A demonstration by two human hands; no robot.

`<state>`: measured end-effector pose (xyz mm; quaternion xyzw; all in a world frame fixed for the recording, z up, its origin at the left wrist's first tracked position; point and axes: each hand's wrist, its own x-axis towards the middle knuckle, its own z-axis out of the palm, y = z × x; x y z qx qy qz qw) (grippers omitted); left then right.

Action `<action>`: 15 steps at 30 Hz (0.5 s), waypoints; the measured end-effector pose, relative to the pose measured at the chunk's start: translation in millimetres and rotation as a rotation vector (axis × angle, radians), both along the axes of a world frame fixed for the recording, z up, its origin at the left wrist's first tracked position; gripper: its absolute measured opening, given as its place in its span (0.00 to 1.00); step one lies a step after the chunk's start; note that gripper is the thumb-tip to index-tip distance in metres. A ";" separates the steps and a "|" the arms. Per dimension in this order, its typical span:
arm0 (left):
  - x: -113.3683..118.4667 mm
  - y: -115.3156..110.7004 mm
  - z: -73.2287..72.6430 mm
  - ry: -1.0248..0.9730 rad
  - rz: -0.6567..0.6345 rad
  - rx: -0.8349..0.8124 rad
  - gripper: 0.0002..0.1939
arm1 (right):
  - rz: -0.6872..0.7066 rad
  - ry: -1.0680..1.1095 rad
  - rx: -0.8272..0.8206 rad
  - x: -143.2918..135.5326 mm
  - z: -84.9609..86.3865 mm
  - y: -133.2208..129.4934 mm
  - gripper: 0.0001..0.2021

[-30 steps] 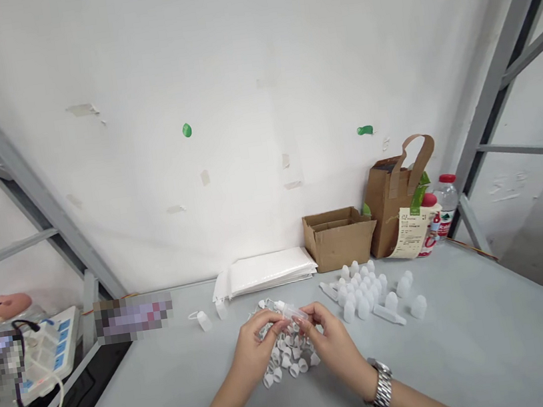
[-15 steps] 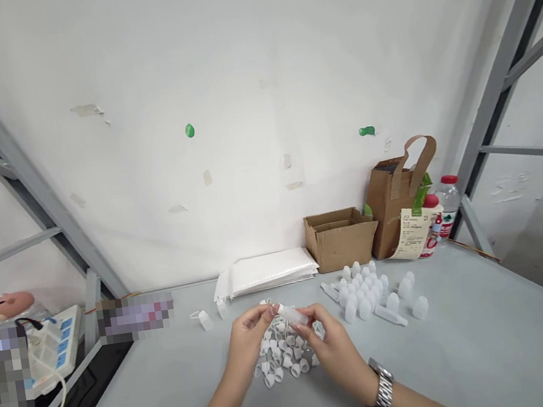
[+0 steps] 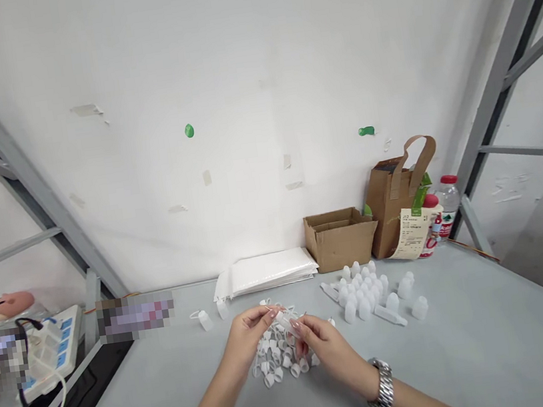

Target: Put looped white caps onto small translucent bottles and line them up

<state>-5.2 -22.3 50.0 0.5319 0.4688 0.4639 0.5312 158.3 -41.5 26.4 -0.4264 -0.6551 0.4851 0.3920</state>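
Observation:
A small translucent squeeze bottle is held between my two hands, above the middle of the table. My left hand is closed, its fingertips pinching the white top end. My right hand grips the bottle's body between thumb and fingers; a metal watch is on that wrist. Just under both hands lies a heap of white caps with loop straps, partly covered by the fingers. To the right stand several similar bottles, a few lying on their sides. Two bottles fitted with caps stand left of my hands.
Against the wall sit a stack of white padded envelopes, an open cardboard box, a brown paper bag and a red-capped bottle. A power strip with cables and a black mat lie at left.
The held bottle has tilted further, its body end now lower. My right hand has shifted its grip and its fingers have curled more. My left hand stays nearly in place.

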 end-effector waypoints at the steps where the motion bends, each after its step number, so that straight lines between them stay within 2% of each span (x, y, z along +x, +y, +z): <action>1: 0.2 0.5 -1.1 -0.008 0.002 -0.006 0.15 | -0.027 -0.007 0.017 -0.3 0.2 0.0 0.16; 6: 2.7 1.0 -4.4 -0.058 0.007 -0.053 0.16 | -0.189 -0.089 0.146 0.0 2.3 -2.1 0.09; 15: 4.3 -0.6 -4.0 -0.110 -0.099 -0.062 0.22 | -0.226 -0.106 0.180 1.2 5.0 -3.9 0.09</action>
